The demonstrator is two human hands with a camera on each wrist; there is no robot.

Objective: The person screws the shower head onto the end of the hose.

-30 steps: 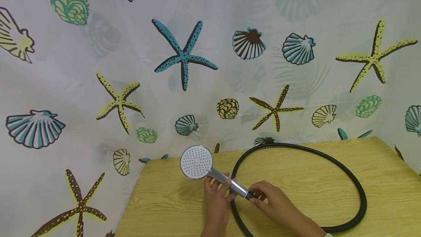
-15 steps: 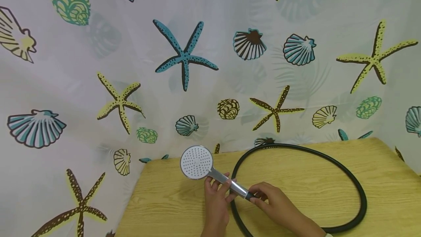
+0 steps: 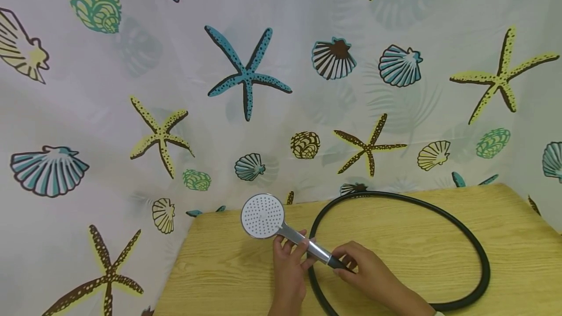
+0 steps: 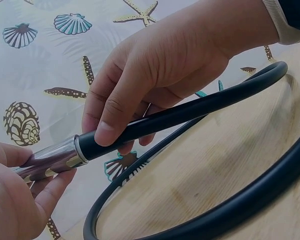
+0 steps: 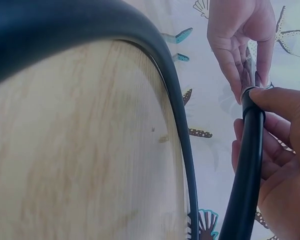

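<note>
A hand shower [image 3: 262, 216] with a round white nozzle face and a chrome handle [image 4: 55, 156] is held above the table, its head towards the upper left. My left hand [image 3: 288, 272] grips the handle, thumb in front and fingers behind. At the handle's lower end, my right hand [image 3: 373, 274] pinches the end of a black hose [image 4: 155, 125] between thumb and fingers. In the left wrist view the hose end meets the chrome rim of the handle. Whether it is threaded on there, I cannot tell.
The rest of the hose lies in a wide loop on the wood-grain table [image 3: 518, 257]. A white curtain [image 3: 281, 87] printed with shells and starfish hangs behind the table and along both sides.
My right fingers have shifted slightly on the hose, and more of its black end shows below the handle. The left hand and the hand shower have stayed in place.
</note>
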